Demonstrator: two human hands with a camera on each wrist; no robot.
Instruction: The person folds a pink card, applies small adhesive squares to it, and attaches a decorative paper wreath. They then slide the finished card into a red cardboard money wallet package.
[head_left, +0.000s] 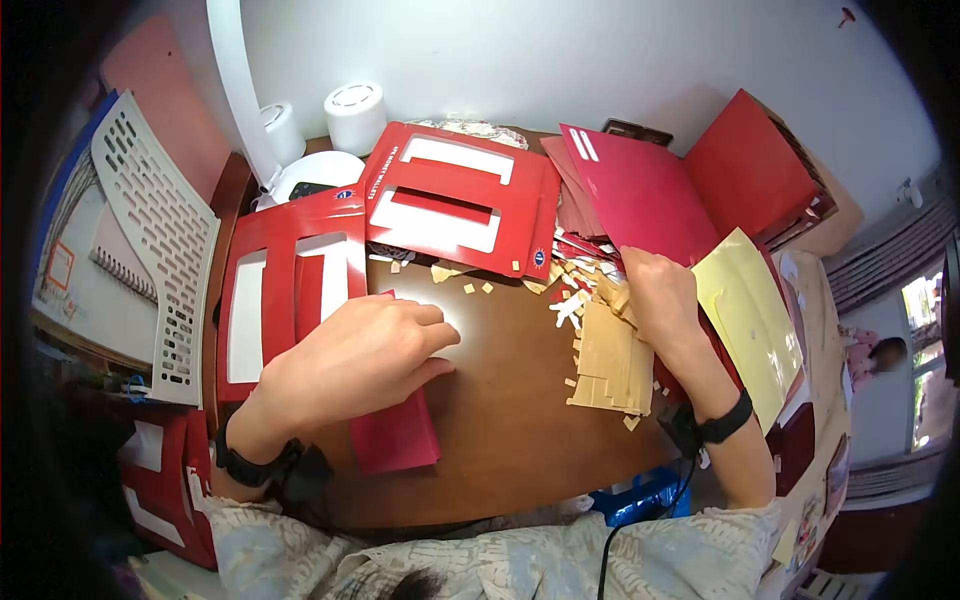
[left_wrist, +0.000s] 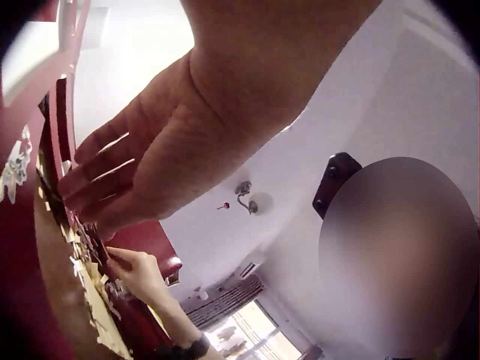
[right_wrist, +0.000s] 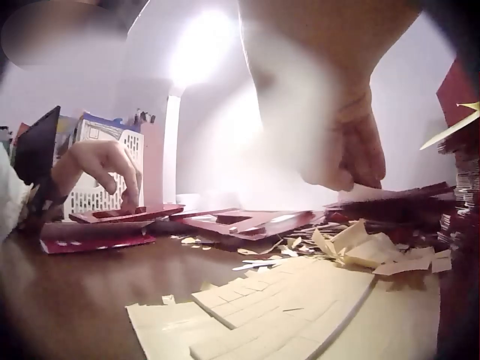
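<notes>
My left hand point(head_left: 365, 350) hovers over a narrow crimson paper piece point(head_left: 398, 440) lying on the desk, and its fingers point to the right, loosely extended, holding nothing. In the left wrist view those fingers point(left_wrist: 112, 161) look nearly straight. At the right, my right hand point(head_left: 658, 295) pinches the lower edge of a large crimson paper sheet point(head_left: 640, 185) with two white slots. Its thumb and fingertips are partly hidden in the head view. Beneath its wrist lies a stack of tan paper strips point(head_left: 610, 360), and paper scraps point(head_left: 570, 285) are scattered beside it.
Two red window-cut cartons point(head_left: 450, 190) lie at the back and left. A white desk lamp point(head_left: 240, 90) and a white canister point(head_left: 355, 115) stand behind. A white perforated rack point(head_left: 165, 260) borders the left; a red box point(head_left: 755, 165) and yellow sheet point(head_left: 750, 320) are at the right.
</notes>
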